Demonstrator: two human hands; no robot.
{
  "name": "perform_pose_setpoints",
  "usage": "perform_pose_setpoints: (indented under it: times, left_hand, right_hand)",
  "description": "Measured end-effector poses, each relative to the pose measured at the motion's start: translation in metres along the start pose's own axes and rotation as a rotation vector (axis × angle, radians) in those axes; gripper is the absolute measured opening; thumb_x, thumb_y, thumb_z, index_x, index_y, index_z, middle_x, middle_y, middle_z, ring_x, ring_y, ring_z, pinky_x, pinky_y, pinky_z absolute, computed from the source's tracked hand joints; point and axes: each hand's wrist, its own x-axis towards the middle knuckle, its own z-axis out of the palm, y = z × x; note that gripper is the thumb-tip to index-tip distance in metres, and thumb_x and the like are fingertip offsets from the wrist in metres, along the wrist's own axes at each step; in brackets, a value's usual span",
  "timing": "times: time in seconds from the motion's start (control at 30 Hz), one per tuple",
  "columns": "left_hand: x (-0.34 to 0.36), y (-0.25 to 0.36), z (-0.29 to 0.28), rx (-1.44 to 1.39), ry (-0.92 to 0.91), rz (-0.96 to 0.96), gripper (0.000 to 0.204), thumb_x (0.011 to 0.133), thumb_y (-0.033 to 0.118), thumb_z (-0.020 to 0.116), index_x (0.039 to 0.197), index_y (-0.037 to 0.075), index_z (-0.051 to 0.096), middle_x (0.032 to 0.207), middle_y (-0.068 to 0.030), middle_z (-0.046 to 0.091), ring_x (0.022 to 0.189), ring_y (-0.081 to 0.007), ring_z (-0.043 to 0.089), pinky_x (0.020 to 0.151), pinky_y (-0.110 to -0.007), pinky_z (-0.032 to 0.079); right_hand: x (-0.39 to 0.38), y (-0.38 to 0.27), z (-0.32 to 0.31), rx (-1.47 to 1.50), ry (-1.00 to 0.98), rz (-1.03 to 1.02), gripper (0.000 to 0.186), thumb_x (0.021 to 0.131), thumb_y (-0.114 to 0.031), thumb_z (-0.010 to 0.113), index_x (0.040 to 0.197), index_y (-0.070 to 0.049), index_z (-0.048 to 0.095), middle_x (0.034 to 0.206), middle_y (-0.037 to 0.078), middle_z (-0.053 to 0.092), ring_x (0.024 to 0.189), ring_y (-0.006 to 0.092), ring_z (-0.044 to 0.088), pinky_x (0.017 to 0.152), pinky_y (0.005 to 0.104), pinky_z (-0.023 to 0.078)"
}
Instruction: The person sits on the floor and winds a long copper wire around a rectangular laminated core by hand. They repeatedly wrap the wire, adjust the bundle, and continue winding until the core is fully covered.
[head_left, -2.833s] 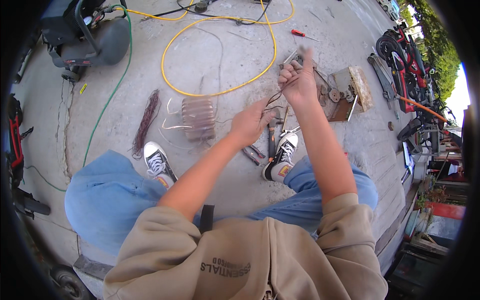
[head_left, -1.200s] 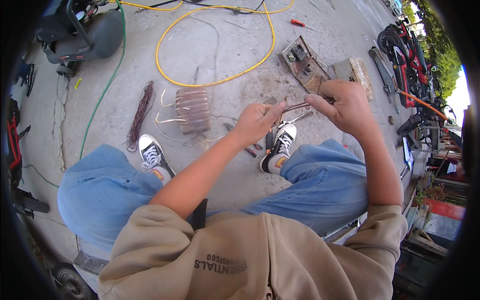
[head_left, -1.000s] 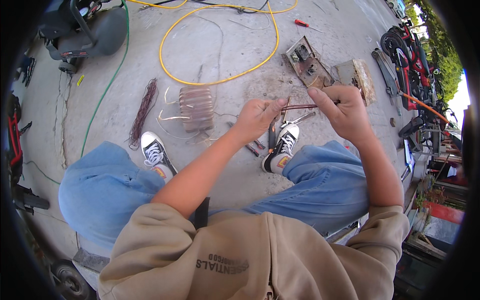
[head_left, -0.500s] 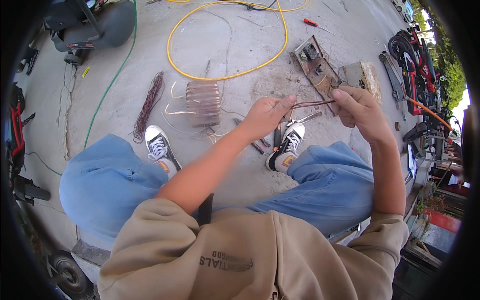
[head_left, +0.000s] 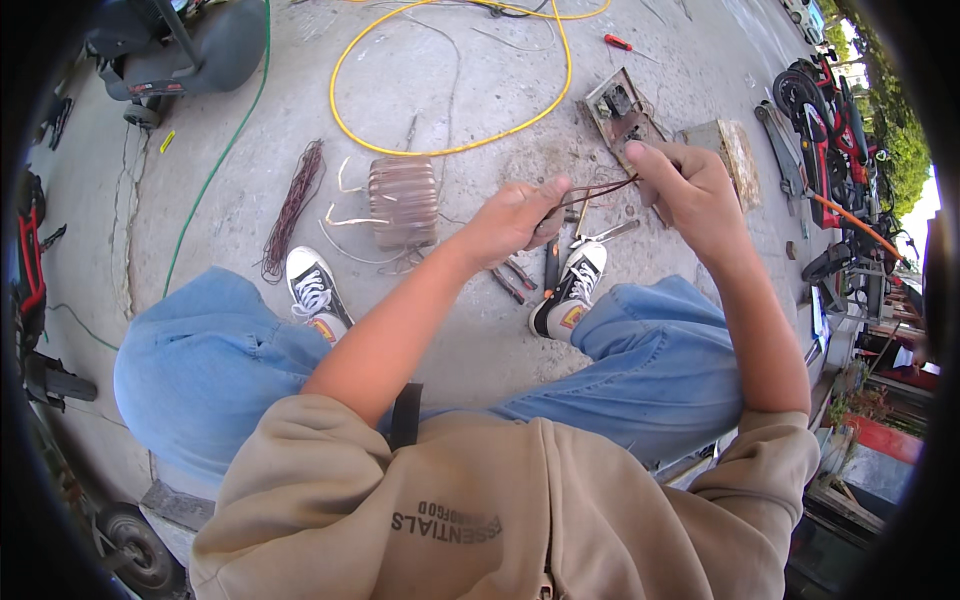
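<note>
A thin dark wire stretches between both hands, above the right shoe: the left hand pinches one end, the right hand grips the other, fingers curled closed

Seated person, both hands on thin dark wires, concrete floor.

Left hand and right hand each pinch an end of the wires, stretched between them. On the floor: copper coil, reddish wire bundle, yellow cable, pliers, red screwdriver.
</note>
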Motion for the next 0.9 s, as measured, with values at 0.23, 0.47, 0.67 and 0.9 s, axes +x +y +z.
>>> perform_pose_setpoints:
  times: [0.23, 0.47, 0.67, 0.9]
  left_hand:
    - [-0.002, 0.002, 0.000, -0.117, -0.033, -0.043, 0.051, 0.100, 0.039, 0.049, 0.056, 0.015, 0.041, 0.051, 0.0065, 0.029, 0.048, -0.0071, 0.024, 0.045, -0.026, 0.019]
    - [-0.001, 0.009, 0.005, -0.093, 0.002, -0.116, 0.049, 0.099, 0.038, 0.052, 0.057, 0.015, 0.042, 0.052, 0.0071, 0.030, 0.048, -0.0064, 0.025, 0.045, -0.026, 0.018]
    - [0.000, 0.009, 0.007, -0.075, 0.028, -0.140, 0.049, 0.099, 0.039, 0.051, 0.057, 0.015, 0.043, 0.052, 0.0074, 0.030, 0.048, -0.0060, 0.024, 0.044, -0.026, 0.018]
    - [0.000, 0.013, 0.008, -0.064, 0.047, -0.159, 0.052, 0.098, 0.044, 0.053, 0.055, 0.016, 0.041, 0.052, 0.0070, 0.030, 0.048, -0.0061, 0.024, 0.044, -0.026, 0.018]
  right_hand:
    - [0.006, 0.007, -0.009, 0.355, -0.161, 0.164, 0.055, 0.090, -0.048, 0.062, 0.054, -0.011, 0.043, 0.053, -0.004, 0.039, 0.047, 0.0063, 0.033, 0.043, 0.0250, 0.026]
    - [0.006, 0.009, -0.010, 0.594, -0.151, 0.330, 0.048, 0.090, -0.045, 0.063, 0.061, -0.021, 0.034, 0.054, -0.009, 0.026, 0.046, 0.0049, 0.023, 0.042, 0.0244, 0.019]
    - [0.005, 0.009, -0.004, 0.655, -0.104, 0.250, 0.043, 0.091, -0.040, 0.064, 0.064, -0.018, 0.039, 0.055, -0.009, 0.028, 0.046, 0.0046, 0.025, 0.043, 0.0244, 0.020]
    - [0.006, 0.010, 0.002, 0.528, 0.024, 0.144, 0.033, 0.091, -0.034, 0.065, 0.078, -0.006, 0.056, 0.055, -0.007, 0.039, 0.048, 0.0034, 0.031, 0.043, 0.0246, 0.022]
